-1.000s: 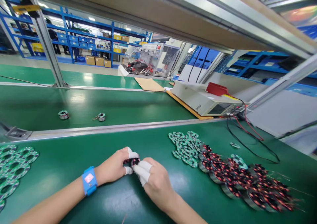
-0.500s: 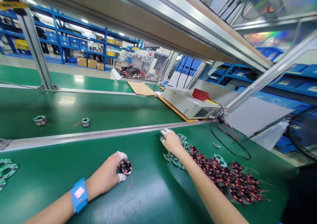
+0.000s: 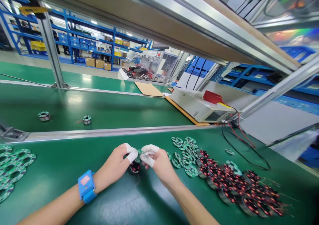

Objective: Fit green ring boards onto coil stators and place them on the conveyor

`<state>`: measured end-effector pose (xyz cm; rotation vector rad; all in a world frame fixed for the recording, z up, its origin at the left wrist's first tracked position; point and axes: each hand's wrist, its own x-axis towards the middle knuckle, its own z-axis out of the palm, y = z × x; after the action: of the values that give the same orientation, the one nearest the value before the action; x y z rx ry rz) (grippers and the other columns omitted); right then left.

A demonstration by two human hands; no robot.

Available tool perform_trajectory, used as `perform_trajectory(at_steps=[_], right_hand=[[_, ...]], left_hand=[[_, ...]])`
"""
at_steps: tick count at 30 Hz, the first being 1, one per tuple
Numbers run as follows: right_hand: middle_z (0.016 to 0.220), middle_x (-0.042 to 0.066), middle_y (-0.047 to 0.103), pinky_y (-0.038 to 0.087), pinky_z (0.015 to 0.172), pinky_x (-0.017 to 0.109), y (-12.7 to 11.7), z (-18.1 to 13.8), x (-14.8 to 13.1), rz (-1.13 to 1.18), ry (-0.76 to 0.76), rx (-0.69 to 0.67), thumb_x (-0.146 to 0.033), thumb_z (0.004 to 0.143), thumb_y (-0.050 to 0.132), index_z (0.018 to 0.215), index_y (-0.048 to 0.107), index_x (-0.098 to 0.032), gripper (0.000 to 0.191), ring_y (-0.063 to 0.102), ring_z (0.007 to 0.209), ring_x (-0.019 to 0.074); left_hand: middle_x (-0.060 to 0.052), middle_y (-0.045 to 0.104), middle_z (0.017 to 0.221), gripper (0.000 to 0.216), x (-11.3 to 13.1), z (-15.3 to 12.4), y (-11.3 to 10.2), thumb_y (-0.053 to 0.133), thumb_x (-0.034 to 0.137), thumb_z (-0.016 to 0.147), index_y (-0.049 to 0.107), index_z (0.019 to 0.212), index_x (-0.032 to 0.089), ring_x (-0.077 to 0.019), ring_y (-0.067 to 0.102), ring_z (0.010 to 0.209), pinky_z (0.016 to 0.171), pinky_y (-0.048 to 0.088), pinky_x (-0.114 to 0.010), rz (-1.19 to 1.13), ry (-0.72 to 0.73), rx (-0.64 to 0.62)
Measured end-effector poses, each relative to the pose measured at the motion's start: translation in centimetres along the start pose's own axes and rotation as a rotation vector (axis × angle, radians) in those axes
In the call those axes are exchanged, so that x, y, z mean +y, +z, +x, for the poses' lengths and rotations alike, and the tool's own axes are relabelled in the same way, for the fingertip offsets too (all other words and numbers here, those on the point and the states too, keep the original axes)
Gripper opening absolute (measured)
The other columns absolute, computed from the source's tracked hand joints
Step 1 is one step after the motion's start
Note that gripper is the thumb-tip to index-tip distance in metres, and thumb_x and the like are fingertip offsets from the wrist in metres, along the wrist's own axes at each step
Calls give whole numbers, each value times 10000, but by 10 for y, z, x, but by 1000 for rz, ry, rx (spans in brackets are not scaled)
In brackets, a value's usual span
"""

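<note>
One green ring got pinched by my left hand and right hand, the latter back from the right-side pile, so it was finally near the coil.

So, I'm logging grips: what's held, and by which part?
A small green board, by its edge, in the right hand. Whether the left hand opposite grips it or the wound coil below can't be told.

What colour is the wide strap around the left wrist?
The wide strap is bright blue with a pale pink patch; it shows best in the head view.
</note>
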<state>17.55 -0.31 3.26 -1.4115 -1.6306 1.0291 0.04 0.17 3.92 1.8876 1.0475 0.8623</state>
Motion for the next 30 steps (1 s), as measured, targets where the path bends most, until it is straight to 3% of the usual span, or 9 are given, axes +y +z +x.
perform_trajectory(at_steps=[2, 6, 9, 11, 14, 18, 22, 30], right_hand=[[672, 10, 583, 483, 460, 246, 11, -6, -9, 133, 0, -15, -440, 694, 659, 958, 616, -150, 395, 547, 516, 127], [777, 30, 564, 498, 517, 268, 7, -17, -17, -161, -123, -32, -287, 641, 703, 1021, 648, -180, 399, 516, 549, 122], [784, 50, 572, 490, 532, 281, -5, -21, -13, -386, -191, -31, -258, 651, 687, 981, 664, -174, 341, 525, 591, 151], [762, 56, 581, 476, 525, 274, -12, -22, -4, -441, -184, 7, -284, 662, 679, 934, 663, -165, 297, 539, 641, 178], [702, 39, 571, 453, 507, 257, -16, -22, 11, -384, -101, 78, -353, 688, 662, 850, 644, -158, 255, 528, 629, 174], [685, 30, 554, 449, 511, 253, -9, -24, 19, -197, -33, 90, -444, 695, 647, 780, 612, -151, 307, 505, 617, 160], [720, 34, 544, 444, 489, 234, 2, -25, 12, -167, -25, 19, -464, 690, 651, 820, 613, -156, 336, 514, 638, 161], [858, 84, 627, 508, 591, 284, 11, -27, 21, -575, -251, -10, -230, 708, 653, 1009, 641, -178, 305, 579, 707, 189]], left_hand=[[-6, 536, 676, 321, 1, 0, 0, 374, 302, 849, 534, 604, 169, -151, 483, 689, 649, 370, -263, 10, 0, 19], [0, 510, 627, 310, 0, 1, 3, 376, 307, 832, 486, 577, 169, -142, 462, 626, 590, 344, -254, -23, -86, -19], [-17, 552, 713, 296, -2, -1, 8, 399, 337, 843, 572, 673, 167, -164, 490, 707, 648, 365, -270, 80, -66, -51], [-31, 570, 818, 249, -5, -3, 10, 544, 413, 771, 626, 796, 180, -199, 488, 807, 707, 363, -296, 258, -18, -39], [-24, 564, 856, 353, -13, -6, 12, 723, 443, 608, 648, 865, 212, -217, 477, 837, 710, 350, -302, 430, 8, -99], [-19, 568, 840, 290, -22, -7, 13, 733, 386, 622, 653, 850, 225, -211, 479, 832, 693, 335, -294, 493, 16, -125], [-27, 572, 818, 210, -24, -8, 16, 705, 351, 652, 649, 795, 209, -210, 480, 817, 674, 323, -296, 552, 7, -125], [-37, 588, 819, 192, -23, -9, 19, 690, 318, 644, 635, 768, 183, -212, 490, 816, 672, 336, -304, 549, -52, -109]])
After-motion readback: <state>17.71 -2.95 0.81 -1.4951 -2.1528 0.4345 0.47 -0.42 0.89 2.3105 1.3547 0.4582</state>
